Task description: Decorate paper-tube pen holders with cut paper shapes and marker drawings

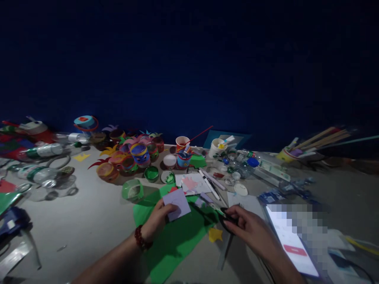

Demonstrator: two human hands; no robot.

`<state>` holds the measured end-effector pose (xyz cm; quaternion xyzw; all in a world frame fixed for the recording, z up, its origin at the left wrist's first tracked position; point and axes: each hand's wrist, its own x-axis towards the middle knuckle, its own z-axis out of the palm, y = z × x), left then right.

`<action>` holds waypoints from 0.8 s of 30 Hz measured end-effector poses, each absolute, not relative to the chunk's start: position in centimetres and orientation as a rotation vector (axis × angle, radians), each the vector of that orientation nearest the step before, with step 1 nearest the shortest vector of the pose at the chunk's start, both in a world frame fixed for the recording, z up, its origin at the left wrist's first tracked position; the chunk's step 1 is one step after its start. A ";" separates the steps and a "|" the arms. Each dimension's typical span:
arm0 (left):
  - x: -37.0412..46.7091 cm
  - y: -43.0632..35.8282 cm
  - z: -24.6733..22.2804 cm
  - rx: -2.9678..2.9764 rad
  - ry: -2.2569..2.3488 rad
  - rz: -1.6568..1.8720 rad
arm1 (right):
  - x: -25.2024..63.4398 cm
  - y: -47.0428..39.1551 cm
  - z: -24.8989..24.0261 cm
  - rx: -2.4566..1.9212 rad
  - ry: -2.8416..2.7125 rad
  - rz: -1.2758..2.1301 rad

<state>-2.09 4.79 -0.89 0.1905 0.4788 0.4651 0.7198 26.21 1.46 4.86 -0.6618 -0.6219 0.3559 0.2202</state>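
My left hand (pixel 158 219), with a beaded bracelet on the wrist, pinches a square of lilac paper (pixel 179 205) between thumb and fingers. Faint drawn lines show on the paper. Across from it, my right hand (pixel 244 225) is closed on the dark handles of a pair of scissors (pixel 227 216), whose blades point left toward the paper but stay apart from it. Beneath both lies a large green sheet (pixel 177 244). A yellow paper star (pixel 215 235) rests at its right edge, and lilac scraps (pixel 204 200) lie just beyond the paper square.
Several decorated cups (pixel 139 154) crowd the back. Green paint (pixel 151 173) stands in an open pot near a clear green cup (pixel 132 190). White markers (pixel 210 184) lie on white paper. Plastic bottles (pixel 41 173) are at left, a lit phone (pixel 291 240) at right.
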 end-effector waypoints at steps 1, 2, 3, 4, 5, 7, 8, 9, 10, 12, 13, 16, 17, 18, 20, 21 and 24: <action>-2.1 4.7 -0.8 0.419 1.054 1.027 | 25.7 1.4 4.3 -1.772 -1.592 1.020; -2.1 4.6 -0.7 0.421 1.050 1.025 | 25.0 1.3 3.7 -1.684 -1.458 1.083; -2.1 4.5 -0.7 0.425 1.045 1.021 | 24.0 1.3 3.0 -1.606 -1.332 1.148; -2.0 4.3 -0.7 0.436 1.039 1.014 | 23.0 1.3 2.3 -1.545 -1.212 1.211; -2.0 4.2 -0.7 0.455 1.029 1.004 | 21.8 1.3 1.6 -1.483 -1.117 1.288; -2.0 4.0 -0.9 0.502 1.001 0.974 | 19.5 1.5 0.6 -1.374 -0.986 1.381; -1.9 4.0 -1.1 0.521 0.996 0.962 | 18.6 1.7 0.2 -1.345 -0.961 1.413; -1.9 3.9 -1.2 0.538 0.996 0.952 | 17.8 1.9 -0.1 -1.346 -0.937 1.400; -1.9 3.9 -1.3 0.548 1.005 0.944 | 17.2 2.2 -0.3 -1.356 -0.922 1.389; -1.9 4.0 -1.2 0.549 1.033 0.933 | 16.5 2.7 -0.6 -1.383 -0.900 1.356; -2.0 4.0 -1.1 0.551 1.041 0.923 | 16.3 2.9 -0.6 -1.384 -0.901 1.354; -2.1 3.9 -0.5 0.572 1.045 0.907 | 16.2 3.3 -0.5 -1.352 -0.943 1.370; -2.2 3.8 -0.3 0.582 1.046 0.908 | 16.1 3.3 -0.4 -1.346 -0.960 1.371; -2.2 3.8 -0.2 0.589 1.049 0.911 | 16.1 3.3 -0.4 -1.347 -0.973 1.368; -2.3 3.7 -0.1 0.603 1.044 0.929 | 15.8 3.2 -0.5 -1.362 -0.980 1.350; -2.2 3.8 -0.1 0.614 1.036 0.934 | 15.7 3.2 -0.7 -1.368 -0.984 1.339; -2.0 4.0 -0.2 0.678 1.020 0.929 | 15.4 3.1 -1.0 -1.383 -1.019 1.310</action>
